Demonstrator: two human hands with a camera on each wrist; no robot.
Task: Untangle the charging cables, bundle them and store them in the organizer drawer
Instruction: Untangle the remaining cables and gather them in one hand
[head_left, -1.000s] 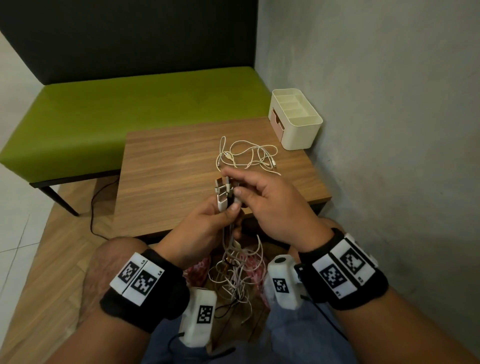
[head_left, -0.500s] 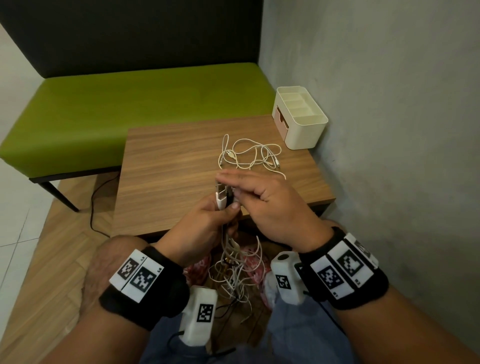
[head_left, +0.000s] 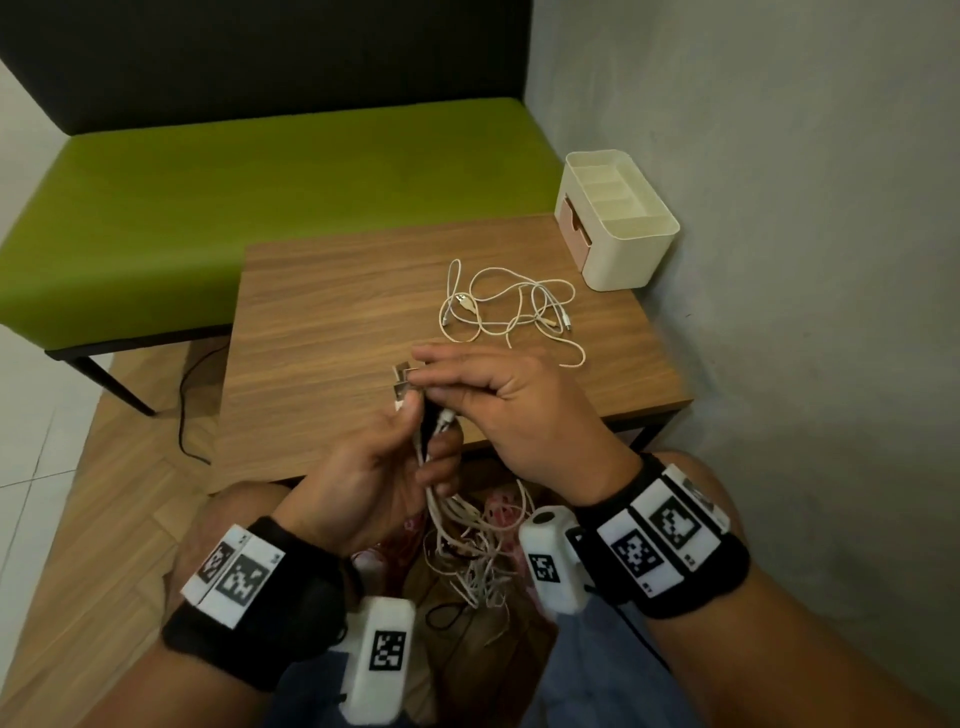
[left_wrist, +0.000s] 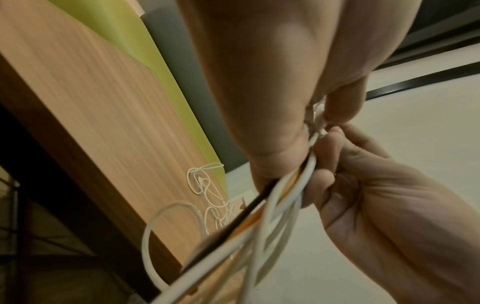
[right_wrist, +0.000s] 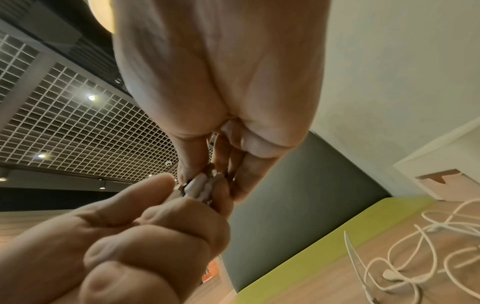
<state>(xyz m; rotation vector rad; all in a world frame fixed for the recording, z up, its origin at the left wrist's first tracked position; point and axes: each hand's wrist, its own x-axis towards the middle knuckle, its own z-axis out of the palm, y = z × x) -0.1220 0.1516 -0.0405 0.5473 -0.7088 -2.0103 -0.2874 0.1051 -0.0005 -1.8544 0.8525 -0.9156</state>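
Observation:
My left hand (head_left: 410, 441) grips a bunch of charging cables (head_left: 462, 540), mostly white with one black, just below their plug ends (head_left: 401, 382). The strands hang in a tangle between my knees. My right hand (head_left: 447, 384) pinches the plug ends from the right, its fingertips over them. In the left wrist view the cables (left_wrist: 272, 216) run down out of my left hand's (left_wrist: 319, 123) fist. In the right wrist view the white plugs (right_wrist: 200, 187) sit between both hands' fingers. A separate white cable (head_left: 509, 312) lies loose on the wooden table (head_left: 322, 338). The cream organizer (head_left: 618, 228), pink drawer (head_left: 571, 223) facing left, stands at the back right corner.
A green bench (head_left: 234, 197) with a dark backrest runs behind the table. A grey wall (head_left: 779, 208) stands close on the right. A thin black cord (head_left: 192, 410) trails on the wooden floor left of the table. My knees are at the table's near edge.
Both hands stay together on the plug ends. My right hand's fingers have closed further over the plugs, so less of them shows. The head view has shifted slightly.

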